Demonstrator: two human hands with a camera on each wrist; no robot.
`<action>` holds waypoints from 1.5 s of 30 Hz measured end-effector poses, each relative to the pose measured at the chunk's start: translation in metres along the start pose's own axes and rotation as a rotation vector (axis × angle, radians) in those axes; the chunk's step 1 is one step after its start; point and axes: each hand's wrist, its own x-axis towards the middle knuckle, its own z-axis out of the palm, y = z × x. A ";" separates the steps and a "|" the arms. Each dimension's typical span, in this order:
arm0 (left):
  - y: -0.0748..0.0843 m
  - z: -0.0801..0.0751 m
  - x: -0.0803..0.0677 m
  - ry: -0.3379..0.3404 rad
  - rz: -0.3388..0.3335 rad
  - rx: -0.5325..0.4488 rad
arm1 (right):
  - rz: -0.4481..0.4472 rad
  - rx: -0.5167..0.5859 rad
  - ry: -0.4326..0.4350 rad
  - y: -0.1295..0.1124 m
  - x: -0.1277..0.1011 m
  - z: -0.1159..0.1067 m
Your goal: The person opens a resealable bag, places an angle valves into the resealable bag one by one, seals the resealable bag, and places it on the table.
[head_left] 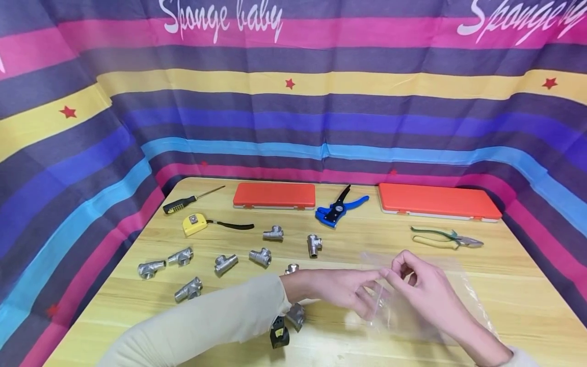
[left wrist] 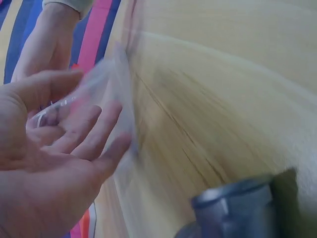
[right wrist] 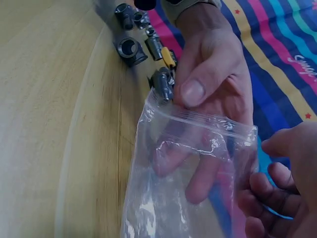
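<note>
Both hands hold a clear zip bag (head_left: 412,300) above the table (head_left: 513,285) at 5 o'clock. Left hand (head_left: 348,288) has fingers inside its mouth, thumb pinching; right hand (head_left: 424,288) pinches the rim. Bag empty; tee fittings (head_left: 260,256) lie loose at 9 o'clock, none bagged.

Most of the open room is on the right: the wooden table (head_left: 513,285) is bare between the green pliers (head_left: 447,237) and the near edge, apart from the clear plastic bag (head_left: 412,300) both hands are on. The left half is cluttered, with metal tee fittings (head_left: 220,262) scattered from the left edge to the middle, so reaching through there means weaving. Far side is lined by two orange cases (head_left: 274,195), a blue wire stripper (head_left: 337,209), a screwdriver (head_left: 192,200) and a yellow tape measure (head_left: 194,224). The striped curtain (head_left: 293,117) walls off three sides.
</note>
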 end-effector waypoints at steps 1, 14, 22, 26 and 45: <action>-0.001 0.000 0.000 0.009 0.002 0.035 | 0.007 0.000 -0.001 -0.001 0.001 0.002; -0.003 0.004 0.005 0.397 0.044 0.432 | 0.066 0.021 -0.138 -0.009 -0.003 0.011; -0.005 0.002 0.001 0.382 0.003 0.386 | 0.058 -0.035 -0.108 -0.007 -0.001 0.012; -0.005 -0.019 -0.012 0.389 -0.016 0.464 | 0.091 -0.054 -0.074 -0.005 0.001 0.010; -0.037 -0.113 -0.059 0.436 -0.159 0.967 | 0.121 0.118 0.072 0.015 0.001 0.019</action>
